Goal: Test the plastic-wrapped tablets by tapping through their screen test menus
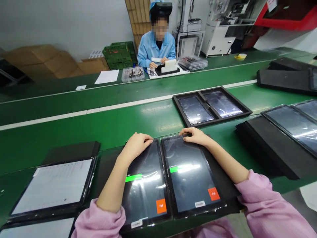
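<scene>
Two tablets lie side by side in front of me, screens up, with clear film at their edges. The left tablet (146, 195) and the right tablet (190, 185) each show a dark screen with a green bar and an orange-red "Fail" box. My left hand (137, 145) is closed at the top edge of the left tablet, its forearm crossing that tablet's left side. My right hand (194, 135) grips the top edge of the right tablet, thumb over the front and fingers behind. A black tray (228, 178) shows beneath the tablets.
At left lie a tablet with a white screen (54, 185) and part of another. A black tray with two tablets (198, 125) sits on the green belt (119, 122). More trays (269, 145) and tablets stand right. A co-worker in blue (158, 49) sits opposite.
</scene>
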Motion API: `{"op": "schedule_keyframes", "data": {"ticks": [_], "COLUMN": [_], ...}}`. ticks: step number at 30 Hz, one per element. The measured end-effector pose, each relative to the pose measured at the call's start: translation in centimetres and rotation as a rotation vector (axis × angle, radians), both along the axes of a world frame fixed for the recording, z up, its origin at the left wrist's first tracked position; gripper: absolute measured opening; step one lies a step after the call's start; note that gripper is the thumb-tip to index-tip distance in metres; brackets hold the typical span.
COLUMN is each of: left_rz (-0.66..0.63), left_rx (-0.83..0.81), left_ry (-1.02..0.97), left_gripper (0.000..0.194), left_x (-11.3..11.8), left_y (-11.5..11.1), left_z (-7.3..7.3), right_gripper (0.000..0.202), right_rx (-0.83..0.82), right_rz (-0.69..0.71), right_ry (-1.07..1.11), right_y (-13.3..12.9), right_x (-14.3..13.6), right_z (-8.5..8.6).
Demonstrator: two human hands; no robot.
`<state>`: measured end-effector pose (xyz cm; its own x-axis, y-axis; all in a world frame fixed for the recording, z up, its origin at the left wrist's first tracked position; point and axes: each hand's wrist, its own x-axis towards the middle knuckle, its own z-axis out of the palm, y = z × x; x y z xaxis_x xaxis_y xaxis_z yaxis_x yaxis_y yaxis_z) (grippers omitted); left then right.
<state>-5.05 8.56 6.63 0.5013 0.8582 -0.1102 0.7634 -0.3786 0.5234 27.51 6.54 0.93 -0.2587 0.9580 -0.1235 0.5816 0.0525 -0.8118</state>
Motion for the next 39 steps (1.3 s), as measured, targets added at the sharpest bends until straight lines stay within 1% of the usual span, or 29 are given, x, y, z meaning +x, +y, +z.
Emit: {"op": "schedule_keyframes", "data": {"ticks": [1, 3, 4, 6, 8, 9, 11, 12, 15, 16, 18, 21, 24, 26, 30, 35, 39], "left_rz": [-0.013, -0.031, -0.024, 0.014, 0.036, 0.038, 0.026, 0.022, 0.024, 0.037, 0.068, 0.051, 0.02, 0.014, 0.001, 0.007, 0.039], "left_rx": [-0.024, -0.071, -0.081, -0.068, -0.043, -0.038, -0.061, -0.079, -0.114, -0.109, -0.1, -0.134, -0.157, -0.153, -0.141, -0.129, -0.149], "left_ry": [-0.007, -0.012, -0.014, -0.022, -0.041, -0.05, -0.056, -0.053, -0.027, -0.017, 0.007, 0.065, 0.134, 0.156, 0.152, 0.14, 0.082], "left_gripper": [0.025, 0.036, 0.036, 0.028, 0.034, 0.033, 0.023, 0.022, 0.044, 0.044, 0.038, 0.046, 0.046, 0.046, 0.046, 0.045, 0.054], "left_x": [-0.1, -0.2, -0.1, 0.0, 0.1, 0.1, 0.0, -0.1, -0.3, -0.3, -0.1, 0.4, 0.6, 0.6, 0.4, 0.3, 0.2], "left_y": [0.0, 0.0, 0.0, 0.0, 0.1, 0.2, 0.3, 0.3, -0.1, -0.3, -0.7, -0.9, -1.0, -1.0, -1.1, -1.1, -1.1], "left_z": [0.0, -0.1, -0.2, -0.3, -0.5, -0.5, -0.6, -0.5, -0.3, -0.2, 0.2, 0.9, 1.6, 1.9, 1.7, 1.3, 1.4], "right_gripper": [0.039, 0.049, 0.05, 0.05, 0.046, 0.043, 0.042, 0.046, 0.053, 0.053, 0.052, 0.049, 0.039, 0.039, 0.04, 0.042, 0.043], "right_rx": [-0.001, -0.018, -0.035, -0.08, -0.111, -0.114, -0.096, -0.085, -0.074, -0.081, -0.121, -0.215, -0.264, -0.25, -0.2, -0.201, -0.194], "right_rz": [0.044, 0.112, 0.123, 0.098, 0.062, 0.058, 0.09, 0.117, 0.168, 0.155, 0.111, 0.056, 0.058, 0.082, 0.113, 0.12, 0.132], "right_ry": [0.018, 0.086, 0.131, 0.199, 0.224, 0.222, 0.206, 0.203, 0.234, 0.261, 0.322, 0.383, 0.396, 0.394, 0.369, 0.351, 0.348], "right_y": [-0.1, -0.1, -0.1, 0.0, 0.1, 0.1, 0.1, 0.1, 0.0, 0.0, 0.0, 0.1, 0.2, 0.2, 0.2, 0.2, 0.3], "right_x": [0.1, 0.2, 0.3, 0.3, 0.3, 0.4, 0.6, 0.7, 0.9, 0.9, 0.9, 1.0, 1.3, 1.5, 1.7, 1.7, 1.7], "right_z": [0.2, 0.6, 0.6, 0.6, 0.5, 0.5, 0.7, 0.9, 1.2, 1.2, 1.0, 0.5, 0.4, 0.4, 0.5, 0.3, 0.3]}}
